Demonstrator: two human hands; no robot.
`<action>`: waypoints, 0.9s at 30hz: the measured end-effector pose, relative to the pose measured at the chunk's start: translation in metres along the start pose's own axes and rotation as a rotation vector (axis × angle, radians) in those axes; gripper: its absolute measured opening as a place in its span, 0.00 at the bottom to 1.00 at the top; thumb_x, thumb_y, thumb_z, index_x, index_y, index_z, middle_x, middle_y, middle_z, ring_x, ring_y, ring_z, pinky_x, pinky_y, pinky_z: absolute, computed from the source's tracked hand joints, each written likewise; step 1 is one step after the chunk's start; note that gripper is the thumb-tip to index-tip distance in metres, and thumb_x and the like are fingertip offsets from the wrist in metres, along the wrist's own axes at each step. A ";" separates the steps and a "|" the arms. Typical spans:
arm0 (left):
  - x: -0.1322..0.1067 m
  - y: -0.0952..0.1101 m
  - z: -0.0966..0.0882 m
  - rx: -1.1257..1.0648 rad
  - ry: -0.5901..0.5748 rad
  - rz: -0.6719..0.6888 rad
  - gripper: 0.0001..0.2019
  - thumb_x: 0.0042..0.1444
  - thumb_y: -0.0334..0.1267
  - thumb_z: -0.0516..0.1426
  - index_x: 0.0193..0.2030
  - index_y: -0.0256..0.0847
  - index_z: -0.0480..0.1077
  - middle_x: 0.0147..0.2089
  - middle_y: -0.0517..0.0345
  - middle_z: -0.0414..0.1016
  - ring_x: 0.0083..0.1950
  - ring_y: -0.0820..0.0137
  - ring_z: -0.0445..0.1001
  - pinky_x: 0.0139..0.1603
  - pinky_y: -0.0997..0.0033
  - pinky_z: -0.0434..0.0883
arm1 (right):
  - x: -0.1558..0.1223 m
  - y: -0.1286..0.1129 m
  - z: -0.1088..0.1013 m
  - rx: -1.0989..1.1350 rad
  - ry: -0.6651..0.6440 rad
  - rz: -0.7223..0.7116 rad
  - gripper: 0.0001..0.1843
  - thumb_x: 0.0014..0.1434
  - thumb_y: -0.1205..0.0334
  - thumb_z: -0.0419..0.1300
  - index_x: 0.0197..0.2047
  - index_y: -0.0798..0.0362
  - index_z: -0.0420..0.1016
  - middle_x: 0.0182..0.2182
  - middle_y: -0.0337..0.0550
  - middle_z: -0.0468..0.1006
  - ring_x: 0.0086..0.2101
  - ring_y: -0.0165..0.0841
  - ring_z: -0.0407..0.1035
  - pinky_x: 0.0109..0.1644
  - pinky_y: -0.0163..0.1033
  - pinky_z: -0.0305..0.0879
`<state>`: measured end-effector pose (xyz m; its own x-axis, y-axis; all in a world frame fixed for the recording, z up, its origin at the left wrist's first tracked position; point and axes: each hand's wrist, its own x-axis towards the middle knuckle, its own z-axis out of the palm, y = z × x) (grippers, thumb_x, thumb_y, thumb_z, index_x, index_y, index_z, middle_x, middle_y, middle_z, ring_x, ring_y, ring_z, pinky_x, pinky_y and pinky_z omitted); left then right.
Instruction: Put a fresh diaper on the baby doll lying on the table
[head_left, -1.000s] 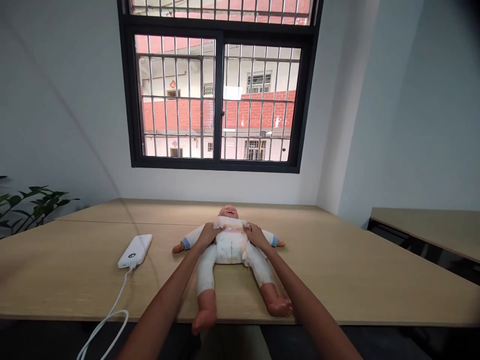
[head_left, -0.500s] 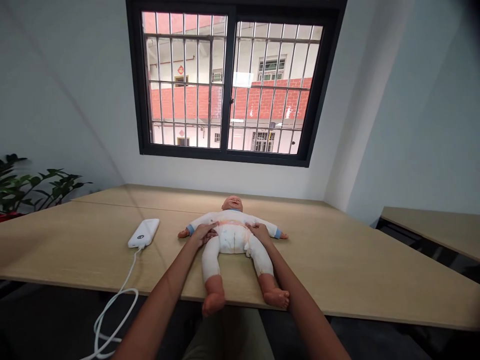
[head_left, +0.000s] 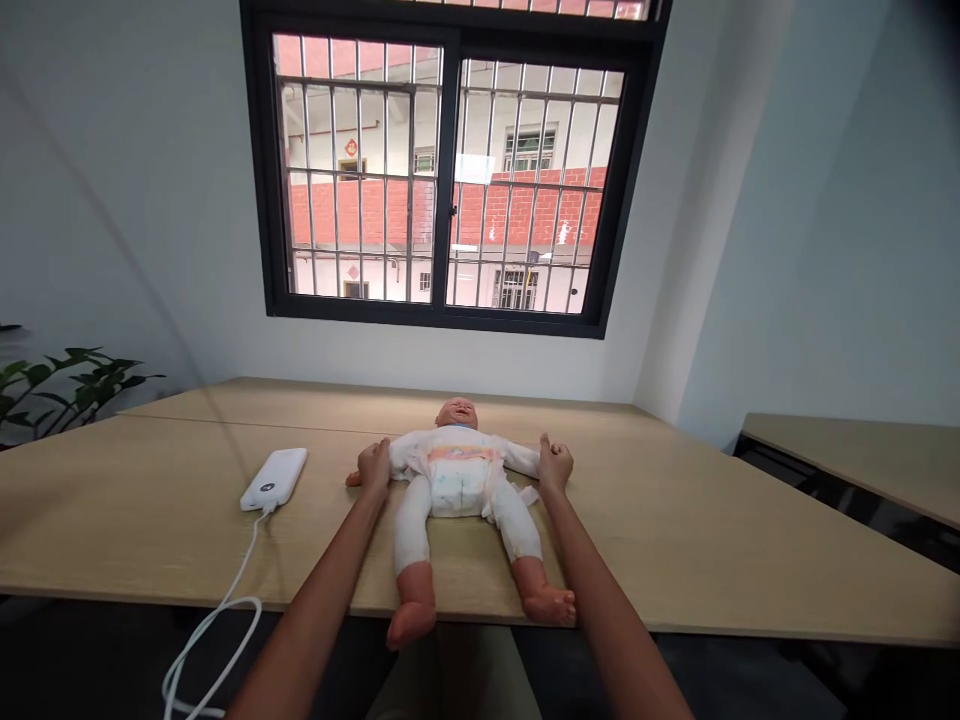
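Baby doll (head_left: 459,438) is face up on the worktop (head_left: 675,530), head towards the window (head_left: 450,200), feet at the near edge; the foot on our left overhangs it. Diaper (head_left: 457,487) sits around its hips, white flap (head_left: 529,494) sticking out on our right. Our left hand (head_left: 374,465) and right hand (head_left: 556,465) have curled fingers at the doll's sleeve ends, one per side; can't tell if they grip. Power bank (head_left: 274,480) lies left, white cable (head_left: 241,575) plugged in, looping off the edge.
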<state>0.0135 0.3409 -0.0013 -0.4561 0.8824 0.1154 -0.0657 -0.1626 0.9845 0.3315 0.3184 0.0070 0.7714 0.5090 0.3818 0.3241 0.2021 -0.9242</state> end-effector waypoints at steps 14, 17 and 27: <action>-0.010 0.008 -0.008 0.260 0.171 0.293 0.20 0.52 0.31 0.52 0.18 0.40 0.43 0.19 0.66 0.41 0.24 0.77 0.43 0.29 0.72 0.43 | 0.014 0.024 -0.005 0.063 0.158 0.076 0.15 0.46 0.68 0.49 0.20 0.51 0.41 0.19 0.31 0.42 0.23 0.24 0.39 0.25 0.32 0.39; -0.010 0.008 -0.007 0.257 0.167 0.305 0.19 0.52 0.32 0.52 0.18 0.41 0.42 0.20 0.66 0.41 0.24 0.77 0.44 0.29 0.72 0.44 | 0.011 0.023 -0.006 0.052 0.158 0.093 0.15 0.45 0.68 0.49 0.20 0.50 0.41 0.19 0.32 0.42 0.23 0.24 0.40 0.24 0.32 0.39; -0.005 0.004 -0.006 0.277 0.168 0.295 0.17 0.51 0.32 0.50 0.19 0.41 0.42 0.21 0.65 0.41 0.25 0.76 0.44 0.27 0.73 0.44 | 0.005 0.020 -0.010 -0.079 0.117 0.109 0.13 0.46 0.64 0.48 0.21 0.49 0.42 0.18 0.33 0.43 0.23 0.26 0.41 0.24 0.34 0.39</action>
<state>0.0104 0.3330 0.0012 -0.5596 0.7279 0.3963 0.3189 -0.2523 0.9136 0.3472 0.3167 -0.0096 0.8615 0.4221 0.2820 0.2735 0.0821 -0.9584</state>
